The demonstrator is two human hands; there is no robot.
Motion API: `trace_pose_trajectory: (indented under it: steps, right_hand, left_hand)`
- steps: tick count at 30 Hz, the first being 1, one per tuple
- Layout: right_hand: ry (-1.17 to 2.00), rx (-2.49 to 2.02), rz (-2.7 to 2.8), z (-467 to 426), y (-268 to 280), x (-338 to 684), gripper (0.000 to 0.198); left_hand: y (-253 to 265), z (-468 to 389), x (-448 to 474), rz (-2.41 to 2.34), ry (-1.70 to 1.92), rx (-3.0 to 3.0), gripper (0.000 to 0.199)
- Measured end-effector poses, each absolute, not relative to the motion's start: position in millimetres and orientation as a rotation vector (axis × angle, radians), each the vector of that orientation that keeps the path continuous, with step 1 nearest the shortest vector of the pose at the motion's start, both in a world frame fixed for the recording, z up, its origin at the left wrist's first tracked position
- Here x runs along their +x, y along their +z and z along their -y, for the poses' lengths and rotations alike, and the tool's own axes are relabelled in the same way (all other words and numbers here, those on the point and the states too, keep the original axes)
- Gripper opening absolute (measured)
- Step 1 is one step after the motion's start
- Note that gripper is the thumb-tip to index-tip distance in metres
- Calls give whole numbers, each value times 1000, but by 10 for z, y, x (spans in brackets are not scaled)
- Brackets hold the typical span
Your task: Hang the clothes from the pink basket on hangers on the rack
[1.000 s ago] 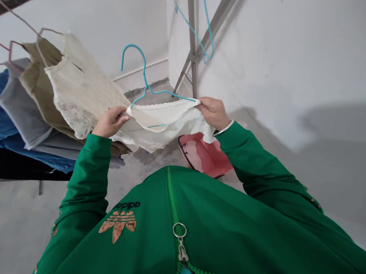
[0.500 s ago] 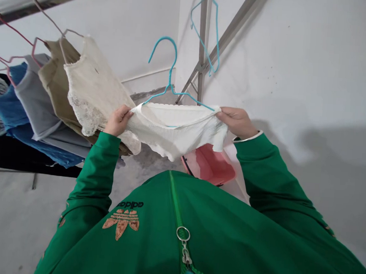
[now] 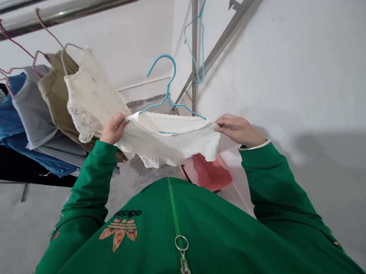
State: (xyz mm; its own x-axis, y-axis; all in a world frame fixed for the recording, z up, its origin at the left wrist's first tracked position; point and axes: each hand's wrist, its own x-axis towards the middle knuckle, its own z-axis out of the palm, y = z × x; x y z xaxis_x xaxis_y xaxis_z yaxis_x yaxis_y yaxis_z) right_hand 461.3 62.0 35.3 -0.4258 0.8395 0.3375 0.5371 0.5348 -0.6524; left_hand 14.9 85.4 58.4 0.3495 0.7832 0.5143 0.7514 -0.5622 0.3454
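A white lace-edged garment (image 3: 169, 146) hangs on a light-blue hanger (image 3: 171, 80), whose hook points up and is attached to nothing. My left hand (image 3: 114, 128) pinches the garment at its left end. At the other end, my right hand (image 3: 238, 129) has thumb and fingers closed on the cloth's edge. Between the hands the fabric is stretched wide, with the hanger's shoulders inside its opening and its lower bar partly hidden by the cloth.
On the left, a metal rail (image 3: 85, 11) carries several garments, among them a cream lace top (image 3: 93, 93) and a khaki one (image 3: 53, 86). A pink bucket (image 3: 213, 174) stands below. Another blue hanger (image 3: 201, 50) hangs by the rack's leg, near the white wall (image 3: 316, 71).
The garment and hanger sit slightly lower in view, as does the rail. My right hand has shifted a little right and down, still gripping the cloth's edge.
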Motion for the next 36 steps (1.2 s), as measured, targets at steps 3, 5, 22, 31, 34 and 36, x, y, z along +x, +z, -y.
trace_pose_trajectory:
  steps: [3,5,22,31,34,36]
  right_hand:
    - [553,-1094,2116,-636,371,4637,30]
    - [545,-1068,2140,-655,399,4635,31]
    - [1491,-1088,1312,-482,889,4163,40]
    - [1157,-885,1404,-1193,1262,3232,46]
    - [1080,-827,1479,-1477,1294,2848,45]
    - [992,-834,1543,-1638,1285,2614,43]
  left_hand:
    - [616,-833,148,-1428,1046,2563,28]
    - [634,-811,156,-1424,1053,2578,26]
    - [318,-844,137,-1897,999,2444,34]
    - [-453,-174,512,-1473,886,2301,26]
    - [-538,-61,581,-1435,860,2235,24]
    - [-553,-15,583,-1443,845,2206,24]
